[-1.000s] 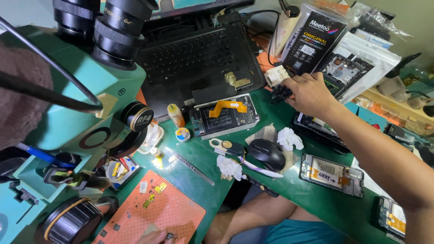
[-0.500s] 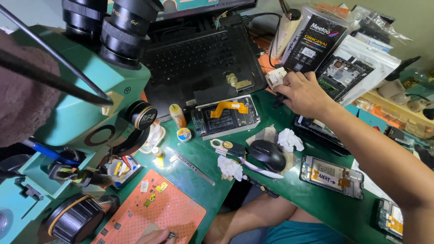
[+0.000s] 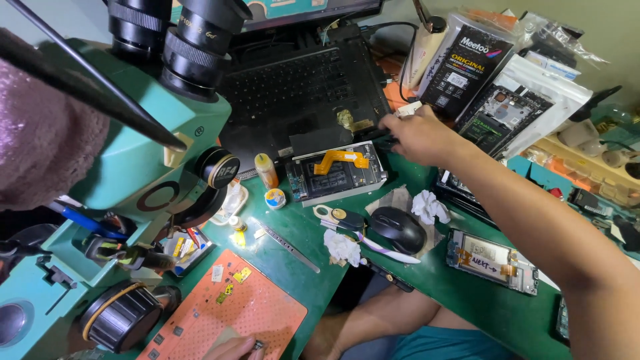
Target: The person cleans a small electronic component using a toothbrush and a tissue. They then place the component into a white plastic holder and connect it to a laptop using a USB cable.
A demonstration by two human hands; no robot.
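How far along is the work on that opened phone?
Done: phone lies open, orange flex cable exposed. In hand: right hand reaches past it at the laptop corner, blurred; left hand rests on the orange mat among small parts. Left: phone not yet closed.

**A phone repair bench in a small electronics workshop**

A teal stereo microscope (image 3: 133, 160) is looming over a green work mat (image 3: 427, 293), and an orange silicone repair pad (image 3: 233, 320) is lying beneath it. An opened phone with an orange flex cable (image 3: 337, 172) is sitting near a black laptop (image 3: 300, 93). Bare phone screens (image 3: 492, 260), packaged spare parts (image 3: 467, 60), metal tweezers (image 3: 287, 245), small glue bottles (image 3: 267, 171) and crumpled tissues (image 3: 430, 205) are crowding the surface, all pointing to handset repair work.
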